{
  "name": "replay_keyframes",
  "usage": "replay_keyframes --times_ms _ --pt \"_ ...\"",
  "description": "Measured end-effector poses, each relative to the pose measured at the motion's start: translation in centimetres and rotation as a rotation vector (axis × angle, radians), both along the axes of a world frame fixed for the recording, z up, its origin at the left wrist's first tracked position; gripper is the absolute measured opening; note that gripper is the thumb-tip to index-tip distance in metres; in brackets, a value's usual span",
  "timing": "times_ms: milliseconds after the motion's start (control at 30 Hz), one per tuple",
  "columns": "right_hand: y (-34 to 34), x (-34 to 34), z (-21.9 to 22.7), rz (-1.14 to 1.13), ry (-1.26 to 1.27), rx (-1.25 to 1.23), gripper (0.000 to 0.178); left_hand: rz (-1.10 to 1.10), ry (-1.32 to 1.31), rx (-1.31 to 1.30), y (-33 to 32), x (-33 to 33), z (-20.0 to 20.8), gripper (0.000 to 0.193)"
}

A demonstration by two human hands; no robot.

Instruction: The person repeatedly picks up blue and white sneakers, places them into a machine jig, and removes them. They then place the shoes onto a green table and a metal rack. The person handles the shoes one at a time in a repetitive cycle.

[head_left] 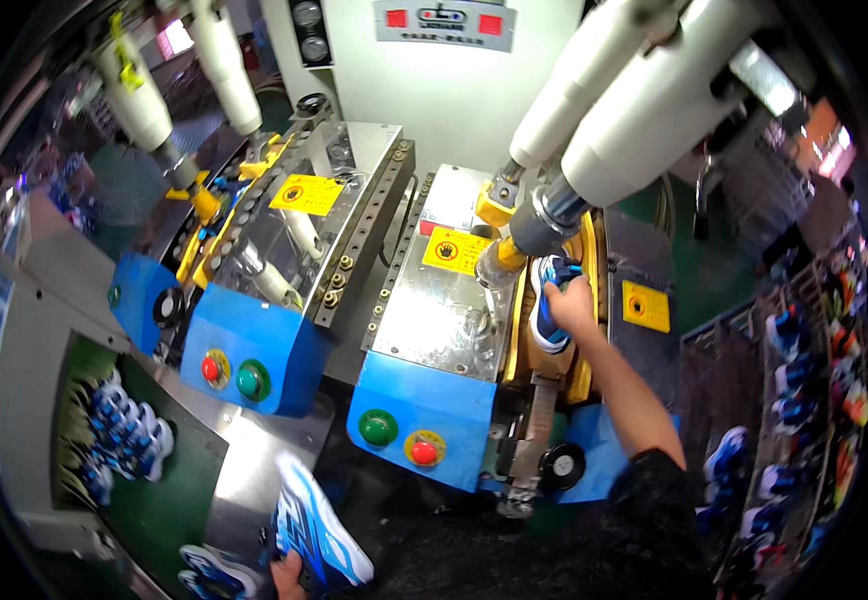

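My left hand (pixel 289 577), low in the picture, grips a blue and white sneaker (pixel 322 535) whose white sole edge faces right. Only part of that hand shows. My right hand (pixel 572 302) is closed round the upper of another blue and white sneaker (pixel 546 325), which sits between the yellow pads (pixel 580 378) of the right pressing station. Its fingertips are partly hidden against the shoe. Just beyond that sneaker a thick white press cylinder (pixel 644 120) comes down, with a metal and yellow end (pixel 514 245) close to the shoe.
Blue control boxes (pixel 394 385) carry green and red buttons. A second pressing station (pixel 294 230) stands at left. Several sneakers lie in the opening (pixel 134 430) at lower left, and a pair of sneakers (pixel 216 575) is near my left hand. A shoe rack (pixel 794 400) stands at right.
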State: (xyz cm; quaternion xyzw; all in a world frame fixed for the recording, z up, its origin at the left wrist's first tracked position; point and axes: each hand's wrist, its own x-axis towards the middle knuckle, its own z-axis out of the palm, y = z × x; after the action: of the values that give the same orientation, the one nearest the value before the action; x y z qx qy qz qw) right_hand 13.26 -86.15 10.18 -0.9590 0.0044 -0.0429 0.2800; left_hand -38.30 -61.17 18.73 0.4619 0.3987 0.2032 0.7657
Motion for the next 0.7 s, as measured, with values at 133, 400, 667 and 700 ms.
replay_keyframes --times_ms 133,400,667,700 --pt "2.1 -1.5 -1.4 0.123 0.094 0.057 0.069 0.175 0.228 -0.107 0.0 -0.6 -1.8 0.058" --pt "3.7 -1.9 -1.1 0.045 -0.049 0.036 0.069 0.162 0.415 -0.293 1.8 -0.1 -5.1 0.047" --pt "1.9 -17.7 3.1 0.136 -0.374 0.152 0.051 -0.151 0.138 -0.575 5.3 0.5 -10.8 0.047" --pt "7.8 -21.1 4.5 0.408 -0.278 0.285 0.052 -0.116 0.151 -0.547 5.2 -0.2 -11.7 0.049"
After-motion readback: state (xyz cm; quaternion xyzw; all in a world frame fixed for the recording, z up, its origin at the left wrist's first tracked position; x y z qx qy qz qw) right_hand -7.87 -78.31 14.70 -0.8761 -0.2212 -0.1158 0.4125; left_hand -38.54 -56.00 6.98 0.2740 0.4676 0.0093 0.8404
